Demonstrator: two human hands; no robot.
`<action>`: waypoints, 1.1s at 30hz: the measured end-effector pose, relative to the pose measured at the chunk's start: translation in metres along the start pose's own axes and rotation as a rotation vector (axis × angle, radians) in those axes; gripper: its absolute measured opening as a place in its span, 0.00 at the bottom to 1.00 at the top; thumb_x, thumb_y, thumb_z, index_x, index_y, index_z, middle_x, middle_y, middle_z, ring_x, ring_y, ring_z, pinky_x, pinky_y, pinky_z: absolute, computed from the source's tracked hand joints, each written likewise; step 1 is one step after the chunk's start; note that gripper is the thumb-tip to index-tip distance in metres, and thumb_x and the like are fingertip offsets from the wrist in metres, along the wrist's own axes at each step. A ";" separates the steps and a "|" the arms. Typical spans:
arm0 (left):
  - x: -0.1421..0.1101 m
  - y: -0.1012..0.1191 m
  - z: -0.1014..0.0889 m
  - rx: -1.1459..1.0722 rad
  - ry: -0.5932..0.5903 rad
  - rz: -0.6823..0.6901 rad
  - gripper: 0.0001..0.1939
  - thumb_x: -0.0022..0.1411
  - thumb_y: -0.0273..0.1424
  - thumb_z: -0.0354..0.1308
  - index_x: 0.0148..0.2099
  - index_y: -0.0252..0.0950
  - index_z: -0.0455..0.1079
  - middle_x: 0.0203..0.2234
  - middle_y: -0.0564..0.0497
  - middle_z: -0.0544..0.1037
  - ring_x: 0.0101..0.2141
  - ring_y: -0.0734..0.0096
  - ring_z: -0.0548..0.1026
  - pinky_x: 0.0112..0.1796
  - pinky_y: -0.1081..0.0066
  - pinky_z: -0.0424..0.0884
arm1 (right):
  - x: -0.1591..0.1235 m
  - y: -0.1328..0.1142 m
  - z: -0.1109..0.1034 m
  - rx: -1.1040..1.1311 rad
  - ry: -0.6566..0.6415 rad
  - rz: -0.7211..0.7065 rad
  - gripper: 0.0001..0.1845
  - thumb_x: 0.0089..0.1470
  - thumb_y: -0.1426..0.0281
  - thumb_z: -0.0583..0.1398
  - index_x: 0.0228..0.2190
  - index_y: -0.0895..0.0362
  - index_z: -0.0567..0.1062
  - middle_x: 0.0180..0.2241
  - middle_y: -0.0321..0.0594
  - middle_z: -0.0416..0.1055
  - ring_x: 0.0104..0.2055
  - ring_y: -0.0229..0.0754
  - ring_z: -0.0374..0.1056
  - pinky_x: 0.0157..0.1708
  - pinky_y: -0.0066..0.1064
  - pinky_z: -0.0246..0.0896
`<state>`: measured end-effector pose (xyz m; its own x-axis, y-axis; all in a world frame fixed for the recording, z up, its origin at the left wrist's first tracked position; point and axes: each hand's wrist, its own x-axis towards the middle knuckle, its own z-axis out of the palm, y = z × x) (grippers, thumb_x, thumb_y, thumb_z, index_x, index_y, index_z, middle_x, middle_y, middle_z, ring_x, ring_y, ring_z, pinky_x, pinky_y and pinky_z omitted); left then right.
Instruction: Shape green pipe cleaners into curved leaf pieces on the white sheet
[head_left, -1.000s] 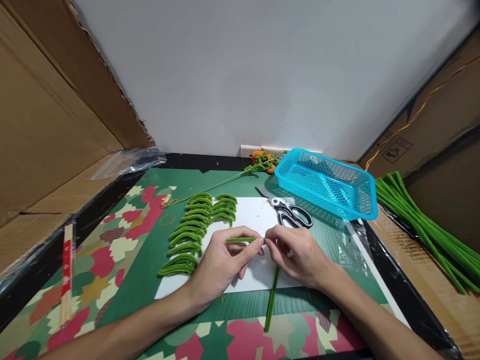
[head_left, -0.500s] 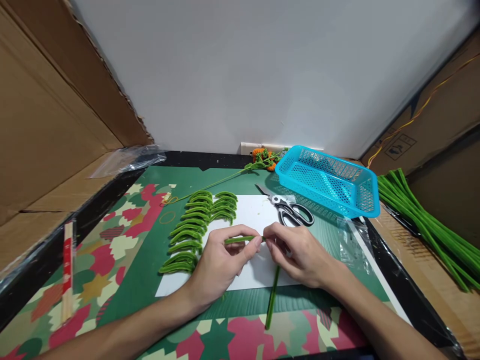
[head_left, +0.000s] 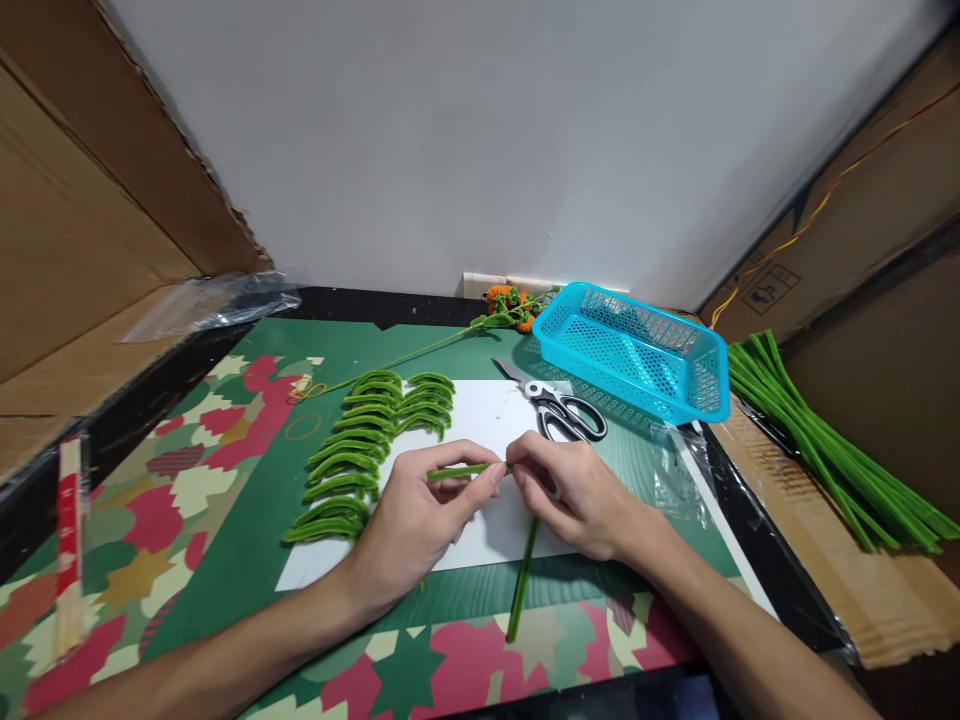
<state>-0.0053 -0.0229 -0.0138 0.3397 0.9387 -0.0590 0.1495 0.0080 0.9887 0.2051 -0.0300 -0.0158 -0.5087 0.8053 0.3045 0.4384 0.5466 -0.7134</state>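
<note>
A fuzzy green pipe cleaner (head_left: 457,471) runs across the fingers of my left hand (head_left: 416,510), pinched between its thumb and forefinger. Right beside it, the closed fingertips of my right hand (head_left: 574,490) grip the same pipe cleaner near its end. Below my right hand a straight green length (head_left: 523,580) slants down toward the mat's near edge; its upper part is hidden by the fingers. Under both hands lies a white sheet of paper (head_left: 480,400). On the sheet's left side, curved green pipe-cleaner pieces (head_left: 349,445) are stacked in two columns.
Black-and-white scissors (head_left: 559,408) lie partly open beyond my right hand. A blue perforated basket (head_left: 630,345) stands behind them. At the back is an orange flower with a green stem (head_left: 510,310). Long green pipe cleaners (head_left: 825,450) lie at right, a wrapped stick (head_left: 69,545) at left.
The whole view has shifted, so everything sits a little farther left and higher. Both hands keep their pinch on the pipe cleaner, with little visible movement of the fingers.
</note>
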 end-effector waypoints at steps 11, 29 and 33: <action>0.001 0.003 -0.003 -0.085 -0.066 -0.023 0.15 0.65 0.42 0.67 0.37 0.33 0.78 0.19 0.55 0.71 0.15 0.82 0.63 0.16 0.80 0.61 | -0.002 0.000 -0.004 0.112 -0.033 0.006 0.06 0.70 0.71 0.52 0.43 0.55 0.69 0.31 0.35 0.70 0.29 0.38 0.62 0.32 0.29 0.57; 0.004 0.003 -0.009 -0.304 -0.267 -0.090 0.14 0.66 0.39 0.67 0.37 0.32 0.74 0.25 0.53 0.75 0.16 0.84 0.66 0.18 0.81 0.57 | -0.003 -0.006 -0.006 0.513 -0.077 0.108 0.15 0.72 0.58 0.54 0.39 0.56 0.71 0.31 0.36 0.70 0.31 0.37 0.64 0.34 0.29 0.61; 0.005 0.000 -0.009 -0.319 -0.281 -0.082 0.15 0.68 0.41 0.65 0.38 0.33 0.74 0.25 0.53 0.74 0.16 0.84 0.66 0.16 0.81 0.54 | 0.000 -0.006 -0.003 0.426 -0.026 0.094 0.14 0.71 0.58 0.56 0.37 0.56 0.71 0.30 0.35 0.70 0.31 0.38 0.64 0.34 0.29 0.60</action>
<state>-0.0121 -0.0151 -0.0131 0.5847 0.8006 -0.1310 -0.0932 0.2267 0.9695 0.2043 -0.0320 -0.0101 -0.5020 0.8380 0.2138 0.1415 0.3234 -0.9356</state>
